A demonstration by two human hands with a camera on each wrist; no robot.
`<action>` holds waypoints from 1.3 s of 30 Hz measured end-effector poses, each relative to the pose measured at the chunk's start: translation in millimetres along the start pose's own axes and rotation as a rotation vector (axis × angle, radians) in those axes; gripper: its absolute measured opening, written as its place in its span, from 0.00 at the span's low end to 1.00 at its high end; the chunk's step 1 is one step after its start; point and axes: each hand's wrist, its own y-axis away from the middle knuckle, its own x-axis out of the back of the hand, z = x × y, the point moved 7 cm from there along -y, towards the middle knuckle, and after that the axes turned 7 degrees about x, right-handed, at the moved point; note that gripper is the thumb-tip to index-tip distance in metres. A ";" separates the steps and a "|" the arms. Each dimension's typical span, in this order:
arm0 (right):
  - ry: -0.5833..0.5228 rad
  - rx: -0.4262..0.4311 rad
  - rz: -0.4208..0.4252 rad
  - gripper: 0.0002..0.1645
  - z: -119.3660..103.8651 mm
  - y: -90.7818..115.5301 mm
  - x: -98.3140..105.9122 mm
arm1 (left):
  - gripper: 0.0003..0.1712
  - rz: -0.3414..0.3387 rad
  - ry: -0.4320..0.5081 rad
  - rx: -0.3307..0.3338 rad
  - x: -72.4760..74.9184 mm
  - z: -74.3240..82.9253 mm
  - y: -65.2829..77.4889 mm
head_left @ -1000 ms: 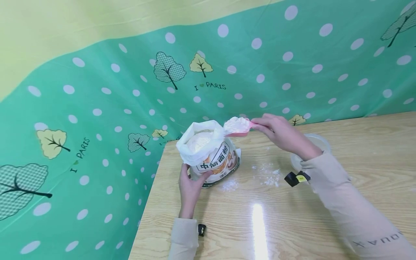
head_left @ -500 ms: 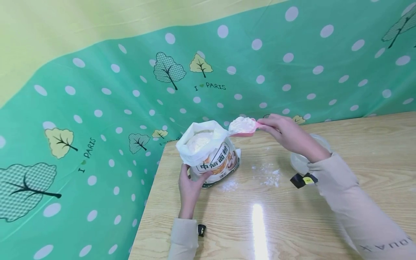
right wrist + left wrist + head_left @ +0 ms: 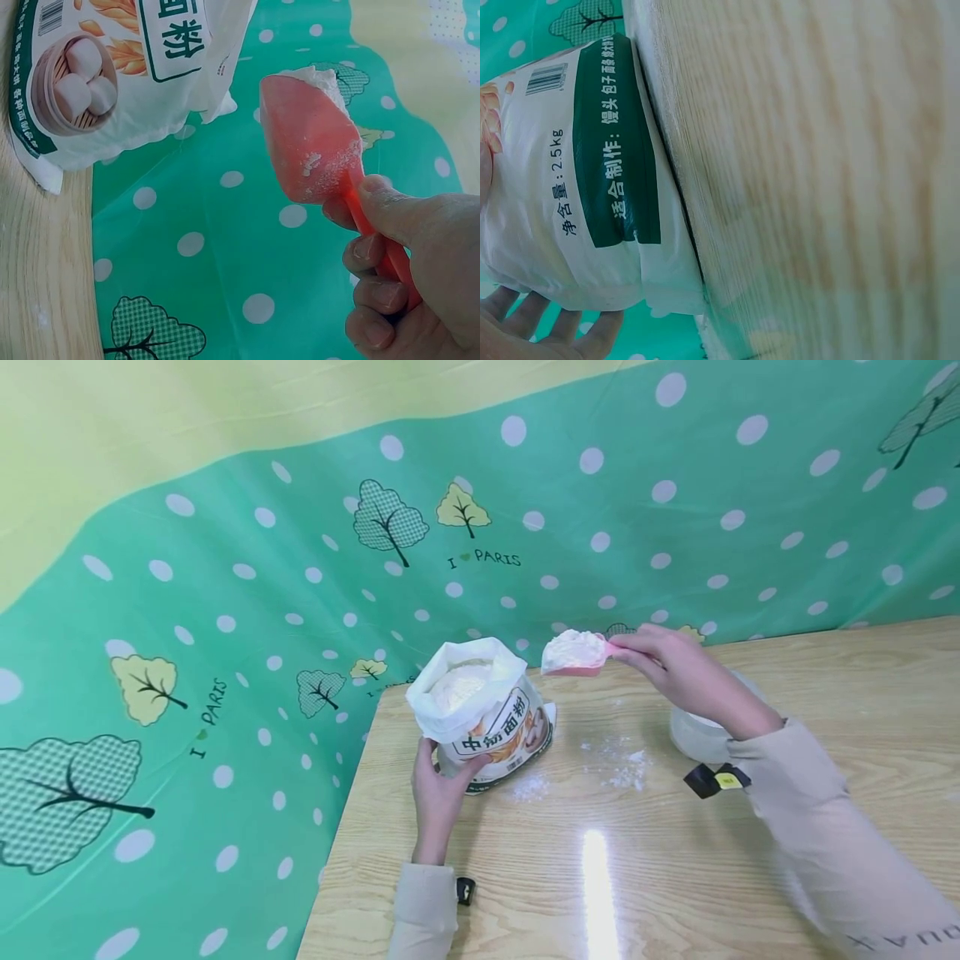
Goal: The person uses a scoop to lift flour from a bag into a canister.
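An opened white bag of flour stands on the table with its top rolled outward and flour showing inside. My left hand holds the bag's near left side, thumb on the printed front; its fingers lie against the bag's side in the left wrist view. To the right of the bag's mouth, my right hand grips a pink scoop by the handle. White flour is heaped above the scoop's rim, and a dusting clings to its underside. The scoop is held in the air, apart from the bag.
Behind my right wrist stands a clear round container, partly hidden by the arm. Spilled flour dusts the wooden table between bag and container. A green dotted curtain hangs along the table's back and left edges.
My right hand has moved right with the loaded scoop, away from the bag's rim, widening the gap between them. The left hand and the bag have stayed in place.
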 end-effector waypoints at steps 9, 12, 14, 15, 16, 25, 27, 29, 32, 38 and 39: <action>-0.003 -0.027 0.009 0.20 10.8 11.6 3.9 | 0.47 0.001 -0.009 0.006 -1.5 -1.6 0.2; 0.006 -0.042 0.014 0.20 15.6 19.7 8.9 | 0.48 -0.008 -0.015 0.014 -4.7 -3.2 1.1; 0.014 -0.037 0.024 0.19 18.2 24.1 12.1 | 0.48 -0.012 -0.015 0.010 -5.7 -2.8 2.1; 0.021 -0.034 0.030 0.19 19.1 25.5 13.4 | 0.48 -0.012 -0.012 0.003 -5.3 -1.8 2.5; 0.028 -0.032 0.032 0.19 20.0 26.6 14.3 | 0.48 -0.010 -0.010 -0.002 -4.8 -1.0 2.6; 0.035 -0.022 0.049 0.18 27.4 31.3 16.0 | 0.49 -0.006 -0.026 -0.001 1.3 1.2 1.0; 0.030 -0.026 0.047 0.18 29.6 33.0 16.3 | 0.48 -0.009 -0.023 -0.002 0.9 1.1 0.5; 0.030 -0.043 0.038 0.18 31.4 34.9 16.3 | 0.48 -0.009 -0.019 -0.003 0.8 1.1 0.1; 0.018 -0.063 0.031 0.19 33.2 37.3 17.2 | 0.48 -0.003 -0.023 -0.001 1.3 1.4 0.1; -0.022 -0.065 0.038 0.20 35.5 43.2 19.7 | 0.49 0.000 -0.031 0.008 1.7 2.0 0.6; -0.025 -0.061 0.040 0.20 35.8 44.3 20.2 | 0.49 -0.002 -0.028 0.008 1.6 2.3 0.7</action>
